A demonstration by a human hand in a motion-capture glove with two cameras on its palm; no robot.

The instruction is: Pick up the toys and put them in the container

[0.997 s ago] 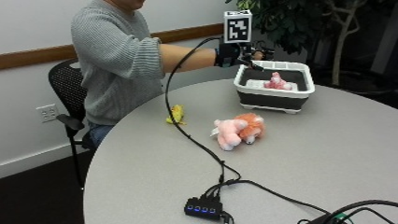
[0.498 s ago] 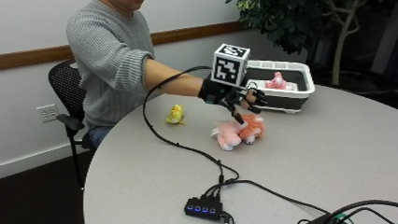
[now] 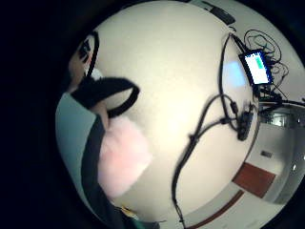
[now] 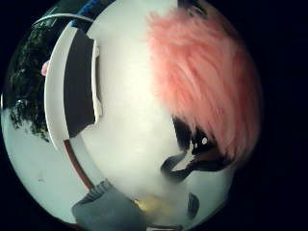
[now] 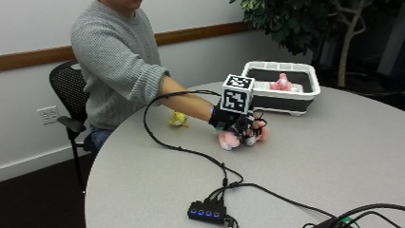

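The pink plush toy [image 5: 244,138] is lying mid-frame on the surface [image 5: 329,156], with the gloved right hand [image 5: 237,124] resting over it, fingers curling around its fur. The container [image 5: 282,88] is sitting upper right, holding another pink toy [image 5: 280,82]; a yellow toy [image 5: 178,119] is lying left.

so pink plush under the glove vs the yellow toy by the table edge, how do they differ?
Colour and size: the pink plush toy is pink, furry and clearly bigger; the yellow toy is small and yellow.
Contact: the gloved right hand is on the pink plush toy, whether gripping I cannot tell; nothing touches the yellow toy.
Place: the pink plush toy lies nearer the container; the yellow toy nearer the person.
Shared: both lie on the table, outside the container.
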